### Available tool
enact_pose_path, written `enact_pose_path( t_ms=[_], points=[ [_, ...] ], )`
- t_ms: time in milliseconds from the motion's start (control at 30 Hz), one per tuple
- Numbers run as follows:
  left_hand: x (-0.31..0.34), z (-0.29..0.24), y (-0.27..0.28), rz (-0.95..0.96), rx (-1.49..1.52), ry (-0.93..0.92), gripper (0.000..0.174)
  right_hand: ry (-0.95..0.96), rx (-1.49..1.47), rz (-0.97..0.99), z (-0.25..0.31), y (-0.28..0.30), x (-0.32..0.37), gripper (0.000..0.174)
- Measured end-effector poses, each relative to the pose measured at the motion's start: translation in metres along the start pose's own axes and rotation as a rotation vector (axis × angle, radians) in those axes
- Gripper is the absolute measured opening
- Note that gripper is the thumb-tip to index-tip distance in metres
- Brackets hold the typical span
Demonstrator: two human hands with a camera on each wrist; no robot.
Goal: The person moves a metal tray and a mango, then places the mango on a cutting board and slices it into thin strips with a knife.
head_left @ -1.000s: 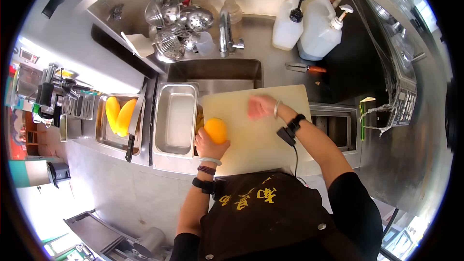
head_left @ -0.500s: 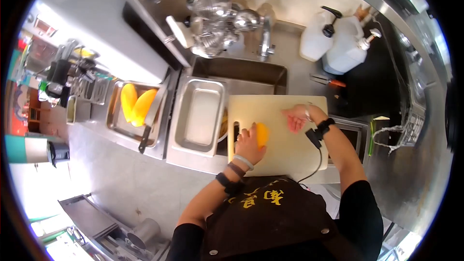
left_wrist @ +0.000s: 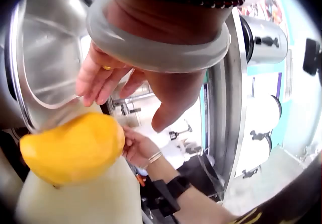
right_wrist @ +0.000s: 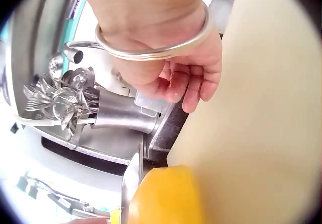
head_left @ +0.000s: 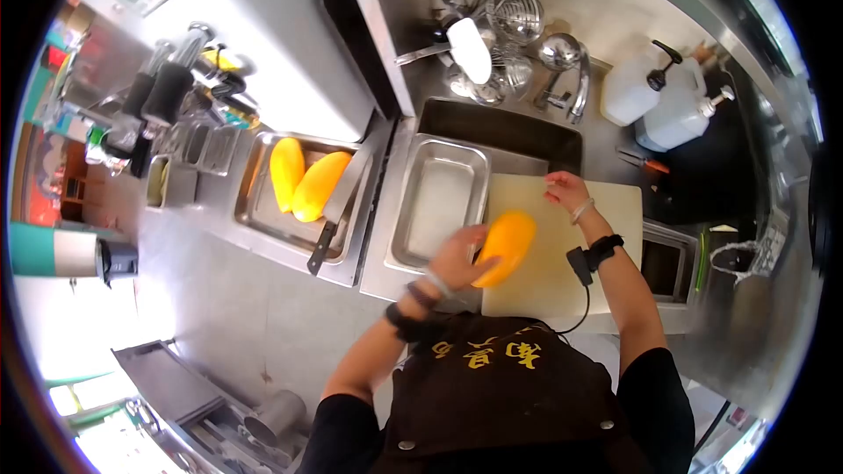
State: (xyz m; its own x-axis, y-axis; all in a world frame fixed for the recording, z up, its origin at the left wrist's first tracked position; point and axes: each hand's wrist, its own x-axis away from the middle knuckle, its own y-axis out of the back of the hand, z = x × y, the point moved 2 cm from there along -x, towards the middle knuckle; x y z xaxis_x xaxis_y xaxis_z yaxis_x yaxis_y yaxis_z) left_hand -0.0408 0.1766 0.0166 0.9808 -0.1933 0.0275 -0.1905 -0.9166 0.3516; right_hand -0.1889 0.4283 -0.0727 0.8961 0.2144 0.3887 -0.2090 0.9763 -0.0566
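A large yellow-orange mango [head_left: 511, 244] lies at the left part of a pale cutting board [head_left: 575, 285]. Just left of it in the head view is my left hand [head_left: 457, 259], slightly blurred. The left wrist view shows that hand [left_wrist: 168, 91] with thumb and fingers spread and a gap between them and the mango [left_wrist: 75, 148]. Over the board's far edge hovers my right hand [head_left: 566, 189], its fingers loosely bent around nothing. In the right wrist view the mango [right_wrist: 166, 196] sits low, apart from the right hand [right_wrist: 186, 78].
An empty steel pan [head_left: 439, 202] stands left of the board, beside the sink [head_left: 500, 136]. Further left, a tray [head_left: 263, 193] holds two mangoes [head_left: 303, 183] and a knife [head_left: 338, 211]. Ladles and whisks [head_left: 500, 26], a faucet [head_left: 580, 83] and pump jugs [head_left: 632, 92] line the back.
The head view has swung left. My left hand has gone from gripping the mango to beside it, and the mango now shows lengthwise. My right hand has moved toward the board's far edge.
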Motion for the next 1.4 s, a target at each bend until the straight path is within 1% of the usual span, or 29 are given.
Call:
enact_pose_path(
  t_ms=[33,100,133,167,200,233,267,300,367,400,433,467,500,567,667,733,800,833,900,967,1000,1067,1133,1200,1233,1267,1300,1333,1400],
  points=[
    [0.007,-0.005,0.024,-0.092,-0.014,0.079,0.05,-0.001,0.006,-0.032,0.005,0.002,0.001,0.015],
    [0.023,0.023,0.07,-0.313,-0.238,0.092,0.042,-0.017,0.137,-0.052,0.017,0.004,0.003,0.021],
    [0.032,0.039,0.096,-0.498,-0.408,-0.014,0.039,-0.023,0.14,-0.081,0.021,0.012,0.005,0.021],
    [0.041,0.044,0.121,-0.584,-0.694,-0.06,0.037,0.005,0.123,-0.128,0.025,0.019,0.006,0.024],
    [0.052,0.05,0.143,-0.604,-0.843,0.108,0.036,0.036,0.105,-0.173,0.029,0.026,0.008,0.027],
    [0.063,0.067,0.162,-0.518,-1.014,0.288,0.041,0.036,0.105,-0.192,0.031,0.034,0.008,0.027],
    [0.071,0.078,0.175,-0.483,-1.036,0.423,0.043,0.05,0.065,-0.209,0.031,0.044,0.011,0.028],
    [0.085,0.107,0.181,-0.542,-1.178,0.447,0.044,0.064,0.025,-0.225,0.031,0.052,0.015,0.029],
    [0.091,0.111,0.183,-0.423,-1.066,0.588,0.037,0.0,0.056,-0.287,0.045,0.052,0.033,0.026],
    [0.091,0.117,0.185,-0.415,-1.065,0.579,0.037,-0.075,0.027,-0.292,0.049,0.051,0.04,0.024],
    [0.09,0.126,0.186,-0.315,-1.027,0.601,0.032,-0.149,-0.003,-0.295,0.049,0.052,0.046,0.022],
    [0.089,0.133,0.185,-0.218,-0.989,0.62,0.029,-0.149,-0.007,-0.304,0.047,0.055,0.05,0.022],
    [0.087,0.125,0.183,-0.211,-0.991,0.611,0.029,-0.172,-0.008,-0.285,0.044,0.058,0.054,0.02],
    [0.086,0.096,0.18,-0.322,-0.884,0.59,0.026,-0.196,-0.015,-0.276,0.04,0.063,0.068,0.018],
    [0.1,0.048,0.177,-0.34,-0.598,0.4,0.024,-0.144,0.024,-0.242,0.045,0.058,0.095,0.017],
    [0.105,0.018,0.174,-0.32,-0.564,0.34,0.022,-0.1,0.167,-0.063,0.044,0.047,0.115,0.011],
    [0.106,-0.015,0.157,-0.157,-0.183,0.535,0.018,-0.146,0.252,0.011,0.051,0.027,0.135,0.01],
    [0.093,-0.045,0.143,-0.093,-0.175,0.443,0.017,-0.191,0.343,0.09,0.051,0.019,0.142,0.009],
    [0.085,-0.038,0.117,-0.005,-0.078,0.441,0.019,-0.188,0.383,0.092,0.033,0.028,0.139,0.013],
    [0.073,-0.047,0.088,0.07,-0.015,0.481,0.02,-0.44,0.679,-0.13,0.012,0.052,0.129,0.022],
    [0.068,-0.048,0.075,0.095,-0.074,0.406,0.021,-0.438,0.674,-0.133,0.004,0.059,0.12,0.022],
    [0.056,-0.064,0.047,0.084,-0.142,0.267,0.021,-0.571,0.803,0.063,-0.014,0.073,0.105,0.037],
    [0.046,-0.065,0.023,0.13,-0.171,0.2,0.022,-0.214,0.721,-0.098,-0.01,0.062,0.086,0.033],
    [0.037,-0.063,-0.001,0.207,-0.183,0.227,0.024,0.201,-0.07,-0.119,0.007,0.047,0.071,0.027],
    [0.033,-0.062,-0.013,0.204,-0.185,0.227,0.024,0.203,-0.071,-0.117,0.022,0.046,0.072,0.027],
    [0.03,-0.062,-0.024,0.189,-0.109,0.219,0.024,0.121,-0.049,-0.102,0.037,0.047,0.074,0.028],
    [0.028,-0.063,-0.036,0.174,-0.035,0.214,0.025,0.035,-0.03,-0.086,0.044,0.046,0.077,0.029],
    [0.024,-0.069,-0.048,0.135,0.036,0.173,0.025,0.035,-0.034,-0.079,0.041,0.049,0.082,0.029],
    [0.016,-0.064,-0.077,0.051,0.046,0.168,0.025,-0.217,-0.513,0.317,0.025,0.044,0.103,0.03]
  ],
)
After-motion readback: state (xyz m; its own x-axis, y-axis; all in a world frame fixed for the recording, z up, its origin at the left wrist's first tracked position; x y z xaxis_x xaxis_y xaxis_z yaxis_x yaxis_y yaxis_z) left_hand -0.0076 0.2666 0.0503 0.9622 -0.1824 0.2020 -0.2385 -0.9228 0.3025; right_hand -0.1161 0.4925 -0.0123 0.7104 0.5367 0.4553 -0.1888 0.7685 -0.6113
